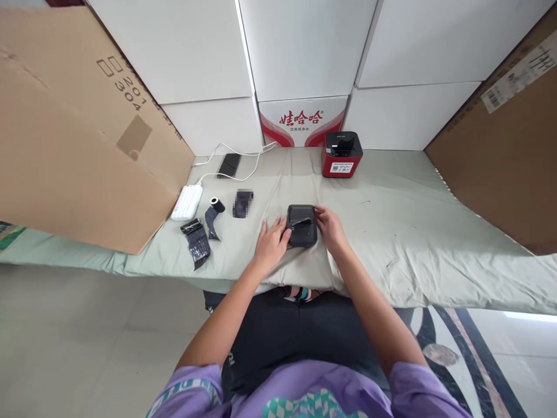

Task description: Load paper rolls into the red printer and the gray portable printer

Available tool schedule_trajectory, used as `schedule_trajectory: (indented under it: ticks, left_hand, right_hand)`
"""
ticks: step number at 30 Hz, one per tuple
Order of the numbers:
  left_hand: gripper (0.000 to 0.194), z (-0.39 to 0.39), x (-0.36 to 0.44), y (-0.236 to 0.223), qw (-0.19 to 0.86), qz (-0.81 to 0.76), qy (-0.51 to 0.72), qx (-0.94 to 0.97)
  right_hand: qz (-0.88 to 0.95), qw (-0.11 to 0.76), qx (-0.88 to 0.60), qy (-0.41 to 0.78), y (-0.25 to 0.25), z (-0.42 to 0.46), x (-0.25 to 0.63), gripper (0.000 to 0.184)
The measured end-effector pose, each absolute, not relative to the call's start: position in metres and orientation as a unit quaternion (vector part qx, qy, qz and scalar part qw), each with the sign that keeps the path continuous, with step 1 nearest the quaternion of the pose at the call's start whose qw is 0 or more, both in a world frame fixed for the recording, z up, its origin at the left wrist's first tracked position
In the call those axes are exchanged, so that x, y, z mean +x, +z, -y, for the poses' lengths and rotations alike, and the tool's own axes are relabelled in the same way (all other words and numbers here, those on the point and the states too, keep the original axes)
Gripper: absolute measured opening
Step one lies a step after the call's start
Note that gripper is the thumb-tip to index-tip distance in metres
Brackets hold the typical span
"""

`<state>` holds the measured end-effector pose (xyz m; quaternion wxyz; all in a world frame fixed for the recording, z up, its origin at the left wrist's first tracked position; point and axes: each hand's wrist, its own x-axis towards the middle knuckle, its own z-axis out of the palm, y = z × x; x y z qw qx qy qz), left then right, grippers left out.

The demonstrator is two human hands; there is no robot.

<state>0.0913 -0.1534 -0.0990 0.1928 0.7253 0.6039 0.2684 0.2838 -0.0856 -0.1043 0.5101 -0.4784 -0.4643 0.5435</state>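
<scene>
Black device [302,233] sits around mid-length on the worktop [387,191], nearer the front edge than the back, a hand on each side. Main risk, my read: the cloth cover [404,270] is loose and wrinkled, so a sideways shove could ruck it and drag or tilt the device. A pull toward the body could run it off the front edge, since there's little margin there. Grey strip across its top could snag on a finger; can't tell if it's paper or part of the casing. Black roll [217,204] toward the left end could roll if the cloth gets tugged; a patterned strip [199,247] lies closer to the front edge, easy to catch with a sleeve or forearm. Pose: both forearms come in over the front edge, converging on the device. Left hand [273,241] is loose, fingers spread, thumb at the device's left side, not closed on anything. Right hand [329,227] is bent, fingertips at the right side near the rear corner; can't tell if it's gripping.
</scene>
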Motion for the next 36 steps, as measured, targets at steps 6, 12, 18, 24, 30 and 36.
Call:
schedule_trajectory:
  ticks: [6,12,18,24,30,36]
  left_hand:
    - [0.065,0.157,0.102,-0.098,0.142,-0.617,0.193,0.75]
    - [0.066,0.158,0.104,-0.099,0.136,-0.621,0.186,0.749]
    - [0.062,0.158,0.104,-0.094,0.142,-0.622,0.182,0.748]
    - [0.059,0.159,0.107,-0.083,0.116,-0.624,0.151,0.758]
    - [0.06,0.161,0.109,-0.089,0.101,-0.629,0.176,0.75]
    - [0.063,0.161,0.107,-0.098,0.097,-0.63,0.195,0.746]
  right_hand:
    - [0.462,0.517,-0.457,0.557,-0.099,0.041,0.277,0.037]
    - [0.557,0.508,-0.405,0.517,-0.101,0.044,0.279,0.037]
    - [0.613,0.466,-0.385,0.509,-0.106,0.041,0.279,0.049]
    - [0.609,0.465,-0.374,0.522,-0.106,0.037,0.279,0.049]
    - [0.591,0.482,-0.379,0.524,-0.106,0.039,0.282,0.048]
    - [0.589,0.403,-0.332,0.617,-0.099,0.032,0.308,0.066]
